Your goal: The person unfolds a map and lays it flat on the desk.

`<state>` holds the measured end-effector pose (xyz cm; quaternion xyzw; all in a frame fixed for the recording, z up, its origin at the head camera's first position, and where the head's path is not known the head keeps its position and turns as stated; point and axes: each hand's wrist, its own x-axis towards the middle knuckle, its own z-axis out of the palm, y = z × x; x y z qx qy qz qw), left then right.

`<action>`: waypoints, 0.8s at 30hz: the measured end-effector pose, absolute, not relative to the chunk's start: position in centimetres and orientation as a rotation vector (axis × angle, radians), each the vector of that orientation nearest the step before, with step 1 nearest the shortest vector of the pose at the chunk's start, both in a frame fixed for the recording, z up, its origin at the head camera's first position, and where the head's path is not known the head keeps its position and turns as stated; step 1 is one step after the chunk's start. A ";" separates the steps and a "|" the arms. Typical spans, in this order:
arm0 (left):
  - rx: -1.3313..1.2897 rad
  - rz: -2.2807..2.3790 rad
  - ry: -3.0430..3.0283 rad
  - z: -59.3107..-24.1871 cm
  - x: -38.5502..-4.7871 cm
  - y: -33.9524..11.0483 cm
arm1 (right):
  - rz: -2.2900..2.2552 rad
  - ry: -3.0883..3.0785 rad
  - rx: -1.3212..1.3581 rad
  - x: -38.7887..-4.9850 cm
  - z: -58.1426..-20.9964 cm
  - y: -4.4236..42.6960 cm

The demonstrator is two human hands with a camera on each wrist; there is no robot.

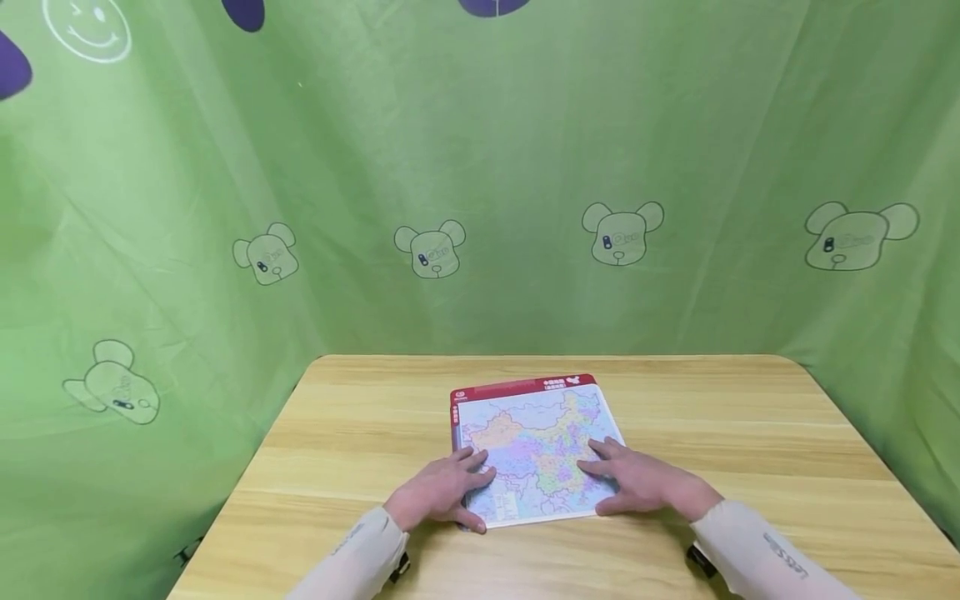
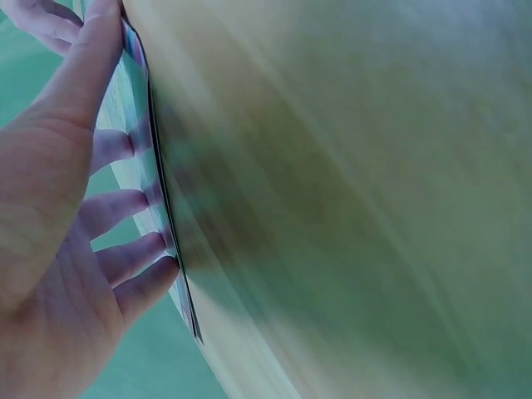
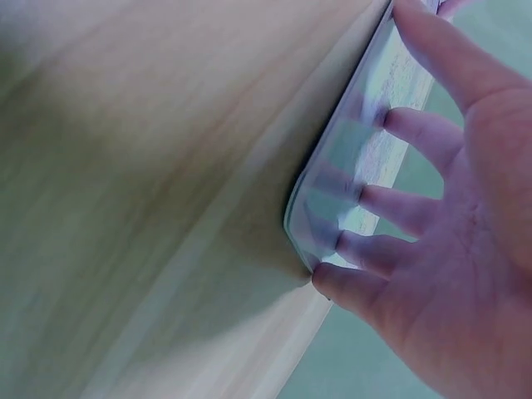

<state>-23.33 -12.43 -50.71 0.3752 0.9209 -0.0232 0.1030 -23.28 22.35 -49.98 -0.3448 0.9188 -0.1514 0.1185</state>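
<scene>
A thin, flat map board (image 1: 536, 462) with a pastel map of China and a red strip along its far edge lies on the table. My left hand (image 1: 442, 490) rests on its left side with the fingers spread. On the opposite side, my right hand (image 1: 639, 482) touches the map with its fingertips, fingers apart and thumb close to the near right corner. The left wrist view shows the left hand (image 2: 62, 224) from the palm side, beside the board's dark thin edge. In the right wrist view the right hand (image 3: 453, 212) touches the shiny surface near a rounded corner.
The wooden table (image 1: 337, 433) has rounded far corners. Behind it and along both sides hangs a green curtain (image 1: 510, 308) with printed bear heads. Pale sleeves (image 1: 360, 554) cover both forearms, and a small dark object sits under each wrist.
</scene>
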 end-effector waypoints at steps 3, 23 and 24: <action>1.107 -0.076 2.719 -50.7 -23.2 -12.3 | -0.450 2.683 -0.983 -23.2 -49.9 22.3; 1.210 -0.111 2.704 -50.5 -22.7 -11.8 | -0.448 2.677 -0.919 -24.1 -49.9 21.9; 1.211 -0.113 2.704 -50.5 -22.7 -11.8 | -0.449 2.674 -0.920 -24.2 -49.9 22.0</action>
